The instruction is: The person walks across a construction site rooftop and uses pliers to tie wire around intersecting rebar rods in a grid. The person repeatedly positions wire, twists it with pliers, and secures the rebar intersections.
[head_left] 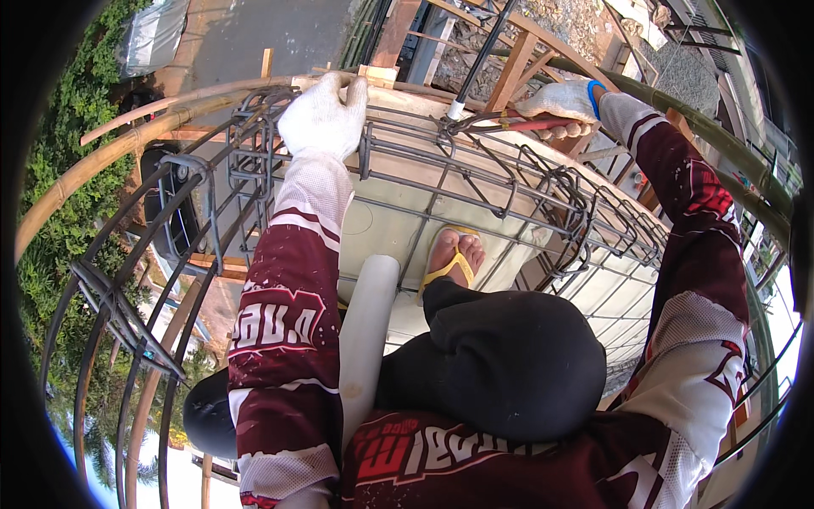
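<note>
My right hand (561, 109), in a white work glove with a blue cuff, is closed around the red handles of a pair of pincers (524, 125). The jaw end of the pincers points left and meets the upper bars of the steel rebar cage (432, 154). My left hand (322, 117), in a white glove, is over the cage's far edge with its fingers curled. Whatever those fingers hold, if anything, is hidden. Near that hand, several bent stirrups (254, 127) wrap the long bars.
A pale pipe (370, 327) rises beside my bent knee. My foot (456, 254), in a yellow flip-flop, rests within the bar grid. Upright column bars (127, 339) stand at left. Bamboo poles (110, 161) and wooden posts (513, 72) border the work, with ground far below.
</note>
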`<state>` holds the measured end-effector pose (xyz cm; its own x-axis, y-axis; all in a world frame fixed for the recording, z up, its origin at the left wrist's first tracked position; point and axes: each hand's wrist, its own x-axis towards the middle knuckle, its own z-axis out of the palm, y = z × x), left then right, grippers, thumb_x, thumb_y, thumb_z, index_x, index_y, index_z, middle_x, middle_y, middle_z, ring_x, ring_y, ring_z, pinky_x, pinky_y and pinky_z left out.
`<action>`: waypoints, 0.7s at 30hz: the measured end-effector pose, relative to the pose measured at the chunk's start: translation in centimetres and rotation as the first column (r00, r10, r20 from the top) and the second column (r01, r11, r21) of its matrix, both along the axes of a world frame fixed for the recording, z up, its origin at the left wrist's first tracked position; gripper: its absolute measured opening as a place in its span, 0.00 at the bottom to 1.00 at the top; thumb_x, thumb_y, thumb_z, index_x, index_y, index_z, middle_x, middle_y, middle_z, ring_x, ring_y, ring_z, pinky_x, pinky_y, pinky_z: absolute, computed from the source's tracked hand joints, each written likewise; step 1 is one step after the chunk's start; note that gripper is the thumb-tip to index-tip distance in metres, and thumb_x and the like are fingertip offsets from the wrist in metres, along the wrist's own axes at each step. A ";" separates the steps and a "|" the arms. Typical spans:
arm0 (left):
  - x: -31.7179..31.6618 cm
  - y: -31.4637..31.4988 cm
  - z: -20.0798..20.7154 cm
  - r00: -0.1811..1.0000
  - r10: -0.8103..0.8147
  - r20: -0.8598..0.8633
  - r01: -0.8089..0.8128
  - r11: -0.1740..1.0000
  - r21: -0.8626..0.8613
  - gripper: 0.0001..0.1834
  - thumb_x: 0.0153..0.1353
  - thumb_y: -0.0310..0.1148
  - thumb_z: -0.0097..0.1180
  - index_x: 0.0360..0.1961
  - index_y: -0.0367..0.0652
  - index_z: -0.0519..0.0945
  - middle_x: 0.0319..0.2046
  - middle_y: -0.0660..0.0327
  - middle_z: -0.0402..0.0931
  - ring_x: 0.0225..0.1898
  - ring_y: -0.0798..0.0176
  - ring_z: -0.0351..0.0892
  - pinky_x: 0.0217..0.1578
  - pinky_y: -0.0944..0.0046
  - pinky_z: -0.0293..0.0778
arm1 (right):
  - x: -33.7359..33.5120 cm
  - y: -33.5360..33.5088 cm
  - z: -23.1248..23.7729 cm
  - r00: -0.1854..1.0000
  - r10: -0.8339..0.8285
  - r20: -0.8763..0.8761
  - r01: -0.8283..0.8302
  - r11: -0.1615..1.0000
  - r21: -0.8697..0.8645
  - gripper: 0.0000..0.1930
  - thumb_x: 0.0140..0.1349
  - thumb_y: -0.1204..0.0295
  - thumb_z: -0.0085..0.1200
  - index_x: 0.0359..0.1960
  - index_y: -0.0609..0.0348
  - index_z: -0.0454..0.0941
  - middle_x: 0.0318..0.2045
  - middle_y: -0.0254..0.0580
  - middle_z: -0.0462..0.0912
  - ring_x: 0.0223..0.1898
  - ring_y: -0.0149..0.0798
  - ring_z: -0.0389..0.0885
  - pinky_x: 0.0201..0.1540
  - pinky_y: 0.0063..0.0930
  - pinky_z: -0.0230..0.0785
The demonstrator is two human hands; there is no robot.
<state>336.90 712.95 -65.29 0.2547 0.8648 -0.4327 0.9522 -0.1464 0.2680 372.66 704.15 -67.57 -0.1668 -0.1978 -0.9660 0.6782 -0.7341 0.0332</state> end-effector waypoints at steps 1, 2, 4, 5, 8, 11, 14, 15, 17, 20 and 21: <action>0.0 -0.1 0.1 1.000 0.002 -0.002 -0.002 1.000 -0.002 0.22 0.69 0.57 0.53 0.47 0.54 0.87 0.38 0.55 0.88 0.41 0.49 0.88 0.45 0.52 0.80 | -0.4 -0.5 0.7 0.996 -0.088 0.001 0.088 0.996 -0.005 0.27 0.68 0.43 0.52 0.27 0.55 0.80 0.16 0.28 0.74 0.08 0.21 0.62 0.08 0.21 0.53; 0.0 0.0 0.2 1.000 0.003 -0.004 -0.003 1.000 0.005 0.22 0.69 0.57 0.53 0.47 0.54 0.87 0.38 0.56 0.88 0.41 0.49 0.88 0.45 0.52 0.80 | -0.5 -1.0 1.5 0.991 -0.097 -0.097 0.103 0.993 0.063 0.24 0.64 0.45 0.57 0.28 0.55 0.80 0.16 0.29 0.75 0.09 0.22 0.64 0.09 0.22 0.55; 0.0 0.0 0.3 1.000 0.016 -0.008 -0.016 0.999 -0.031 0.22 0.69 0.56 0.53 0.48 0.53 0.87 0.38 0.55 0.88 0.43 0.49 0.88 0.47 0.53 0.80 | -1.2 -1.7 2.3 0.994 0.059 -0.097 -0.041 0.984 0.175 0.24 0.65 0.47 0.60 0.33 0.60 0.80 0.17 0.30 0.75 0.11 0.26 0.70 0.10 0.23 0.58; 0.0 0.0 0.3 1.000 0.025 0.002 -0.025 0.999 -0.034 0.22 0.69 0.56 0.54 0.48 0.52 0.87 0.38 0.55 0.88 0.43 0.49 0.88 0.48 0.54 0.79 | -1.0 -1.9 2.8 0.973 0.231 -0.026 -0.204 0.899 0.387 0.23 0.59 0.52 0.67 0.39 0.61 0.80 0.22 0.37 0.79 0.18 0.34 0.78 0.19 0.31 0.68; 0.0 0.1 0.3 0.999 0.032 0.011 -0.032 0.998 -0.048 0.23 0.69 0.57 0.53 0.48 0.52 0.87 0.38 0.55 0.88 0.43 0.49 0.88 0.47 0.54 0.79 | -1.0 -2.3 2.2 0.868 0.468 0.168 -0.431 0.539 0.724 0.31 0.57 0.56 0.69 0.57 0.63 0.77 0.39 0.48 0.85 0.45 0.47 0.86 0.46 0.43 0.75; 0.0 0.2 0.2 1.000 0.018 -0.016 -0.018 0.999 -0.039 0.23 0.68 0.57 0.53 0.48 0.52 0.87 0.37 0.55 0.88 0.43 0.49 0.88 0.47 0.54 0.79 | -0.3 -2.0 0.8 0.653 0.582 0.485 -0.593 -0.007 0.805 0.29 0.61 0.57 0.66 0.59 0.59 0.77 0.38 0.46 0.84 0.45 0.50 0.85 0.47 0.44 0.76; 0.0 0.1 0.1 0.999 0.032 -0.005 -0.032 0.999 -0.042 0.23 0.68 0.57 0.53 0.48 0.52 0.87 0.37 0.55 0.88 0.43 0.49 0.88 0.47 0.54 0.80 | -0.3 -1.4 -0.7 0.630 0.472 0.617 -0.546 -0.295 0.784 0.24 0.63 0.56 0.64 0.57 0.55 0.78 0.37 0.43 0.83 0.44 0.51 0.84 0.50 0.45 0.76; 0.0 0.1 0.1 1.000 0.023 -0.004 -0.023 1.000 -0.020 0.23 0.68 0.57 0.53 0.48 0.52 0.87 0.37 0.55 0.88 0.43 0.49 0.88 0.47 0.54 0.80 | -0.2 -1.0 -0.9 0.573 0.510 0.642 -0.553 -0.337 0.762 0.22 0.68 0.51 0.58 0.53 0.53 0.80 0.34 0.43 0.84 0.41 0.51 0.85 0.45 0.45 0.77; 0.0 0.0 0.1 1.000 0.017 -0.011 -0.017 1.000 -0.007 0.23 0.68 0.57 0.53 0.48 0.52 0.87 0.38 0.55 0.88 0.43 0.48 0.88 0.47 0.54 0.79 | -0.3 -0.5 -0.8 0.559 0.660 0.502 -0.629 -0.058 0.775 0.22 0.71 0.48 0.51 0.50 0.54 0.81 0.31 0.43 0.84 0.37 0.53 0.86 0.41 0.46 0.78; 0.1 0.0 0.2 1.000 0.030 -0.003 -0.030 0.999 -0.029 0.23 0.68 0.57 0.53 0.48 0.52 0.87 0.39 0.55 0.88 0.43 0.48 0.88 0.48 0.55 0.79 | -0.4 0.1 0.3 0.867 0.490 0.095 -0.473 0.747 0.467 0.25 0.71 0.43 0.51 0.42 0.55 0.81 0.25 0.38 0.82 0.24 0.42 0.80 0.27 0.36 0.71; 0.1 -0.1 0.2 1.000 0.017 -0.002 -0.017 1.000 -0.005 0.23 0.69 0.56 0.53 0.49 0.52 0.87 0.39 0.55 0.88 0.43 0.49 0.88 0.48 0.55 0.79 | -0.4 0.4 0.8 0.963 0.270 0.016 -0.266 0.934 0.237 0.26 0.70 0.41 0.52 0.39 0.55 0.81 0.23 0.35 0.81 0.19 0.36 0.76 0.20 0.32 0.67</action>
